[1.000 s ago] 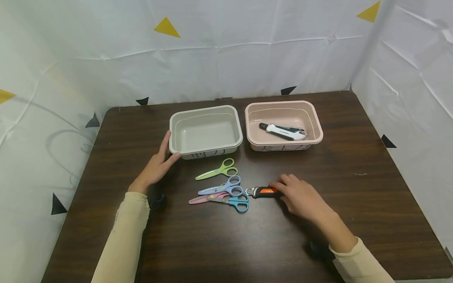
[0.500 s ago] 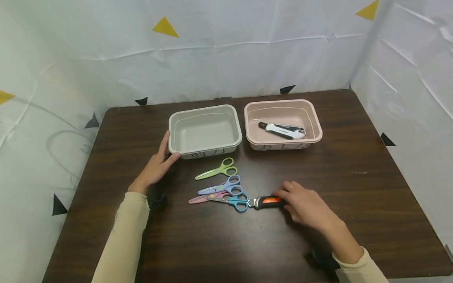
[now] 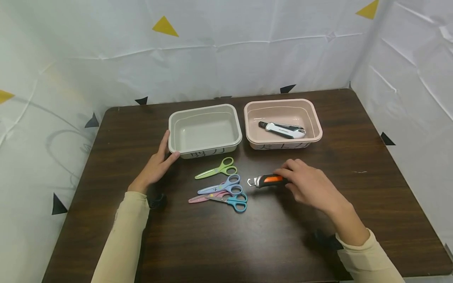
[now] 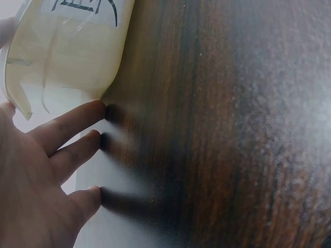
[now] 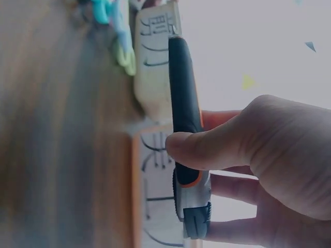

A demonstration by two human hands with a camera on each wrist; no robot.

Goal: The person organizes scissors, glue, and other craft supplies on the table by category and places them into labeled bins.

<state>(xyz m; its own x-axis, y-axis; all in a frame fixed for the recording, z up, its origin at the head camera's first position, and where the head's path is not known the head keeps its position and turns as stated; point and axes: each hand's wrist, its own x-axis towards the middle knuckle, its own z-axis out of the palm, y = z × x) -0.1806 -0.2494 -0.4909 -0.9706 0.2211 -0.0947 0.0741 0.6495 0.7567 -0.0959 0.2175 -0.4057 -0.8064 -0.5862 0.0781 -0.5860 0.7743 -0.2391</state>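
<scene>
My right hand (image 3: 313, 183) pinches a black-and-orange utility knife (image 3: 270, 181) between thumb and fingers, holding it over the table with its metal tip pointing left. In the right wrist view the knife (image 5: 185, 88) spans the picture lengthwise, the thumb across its grip. My left hand (image 3: 154, 167) lies at the near left corner of the grey bin (image 3: 206, 151), fingers spread along its side. From the left wrist, several fingertips (image 4: 93, 109) meet the tabletop beside the bin's wall (image 4: 77, 57). White and black box cutters (image 3: 284, 130) lie inside the pink bin (image 3: 283, 104).
Green scissors (image 3: 217, 170) lie in front of the grey bin. Nearer are lilac scissors (image 3: 223, 188), over pink scissors (image 3: 201, 198), and blue-handled scissors (image 3: 237, 201). The dark wooden table (image 3: 219, 251) is bordered by white sheeting (image 3: 226, 67) at the back and sides.
My right hand has drawn the utility knife slightly nearer and then lifted it up and away from the blue-handled scissors. My left hand stays at the grey bin.
</scene>
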